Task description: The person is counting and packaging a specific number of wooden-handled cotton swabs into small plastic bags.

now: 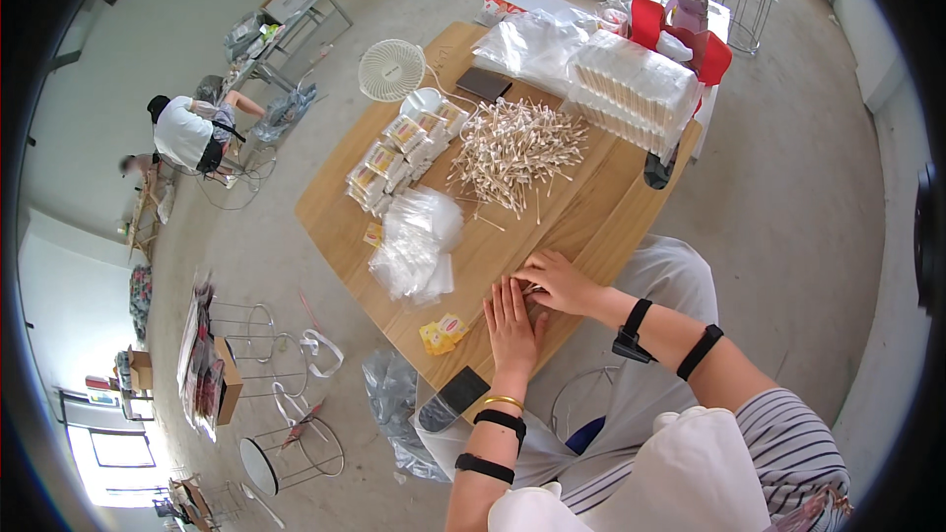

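At the table's near edge, my right hand (560, 284) curls its fingers round a small bunch of cotton swabs (533, 289), mostly hidden under the hand. Beside it my left hand (512, 327) lies with its fingers stretched out, the fingertips close against the bunch. A large loose heap of cotton swabs (520, 148) spreads over the middle of the table. Left of the hands are a stack of clear plastic bags (414, 244) and some yellow labels (443, 333). Behind the bags, packed bundles with yellow labels (394, 160) are piled up.
The wooden table (345, 202) also bears a white fan (391, 70), a dark flat case (484, 84) and a big clear-wrapped block of swabs (631, 84). A red chair (647, 20) stands behind. Stools (261, 465) are on the floor at left; another person (187, 133) sits farther off.
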Demonstrator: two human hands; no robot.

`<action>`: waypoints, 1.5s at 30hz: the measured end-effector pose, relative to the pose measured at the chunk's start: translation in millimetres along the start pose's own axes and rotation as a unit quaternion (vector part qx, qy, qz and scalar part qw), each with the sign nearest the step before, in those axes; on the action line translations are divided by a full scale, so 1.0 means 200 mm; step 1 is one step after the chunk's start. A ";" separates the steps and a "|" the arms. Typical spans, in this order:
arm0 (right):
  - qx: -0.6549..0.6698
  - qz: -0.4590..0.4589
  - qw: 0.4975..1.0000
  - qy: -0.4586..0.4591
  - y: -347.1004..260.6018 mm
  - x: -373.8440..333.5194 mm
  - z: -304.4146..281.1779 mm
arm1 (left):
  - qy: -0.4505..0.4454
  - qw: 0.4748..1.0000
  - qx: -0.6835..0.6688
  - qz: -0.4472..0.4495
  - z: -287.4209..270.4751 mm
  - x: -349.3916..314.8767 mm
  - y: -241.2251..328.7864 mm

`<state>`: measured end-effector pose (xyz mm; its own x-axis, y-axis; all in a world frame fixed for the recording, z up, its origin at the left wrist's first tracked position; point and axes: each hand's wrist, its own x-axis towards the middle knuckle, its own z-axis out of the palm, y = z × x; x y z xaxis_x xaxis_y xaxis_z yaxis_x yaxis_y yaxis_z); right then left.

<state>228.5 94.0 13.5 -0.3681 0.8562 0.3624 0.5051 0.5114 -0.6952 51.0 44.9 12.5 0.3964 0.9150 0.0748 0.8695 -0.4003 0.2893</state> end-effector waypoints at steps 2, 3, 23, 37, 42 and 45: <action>0.008 0.007 1.000 0.018 -0.01 0.02 -0.05 | -0.006 1.000 0.013 -0.007 0.01 0.00 0.00; 0.012 0.015 0.999 0.036 0.01 0.02 -0.08 | -0.012 1.000 0.024 -0.011 0.01 0.01 0.00; -0.232 0.292 0.905 0.206 0.30 0.38 -0.01 | -0.001 0.999 0.038 0.009 0.03 0.09 0.06; -0.034 0.096 0.994 0.041 0.02 0.10 -0.02 | -0.033 0.999 0.032 0.020 0.01 -0.02 0.06; -0.093 0.121 0.983 0.099 0.18 0.33 -0.05 | -0.030 0.999 0.034 0.027 0.03 0.00 0.08; -0.174 0.095 0.976 0.095 0.21 0.43 -0.03 | -0.007 0.999 0.034 0.024 0.04 -0.01 0.07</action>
<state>223.1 190.6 18.9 -0.1073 0.9193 0.3786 0.7966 0.3073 -0.5205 64.6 37.6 7.7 0.4426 0.8937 0.0729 0.8668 -0.4472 0.2207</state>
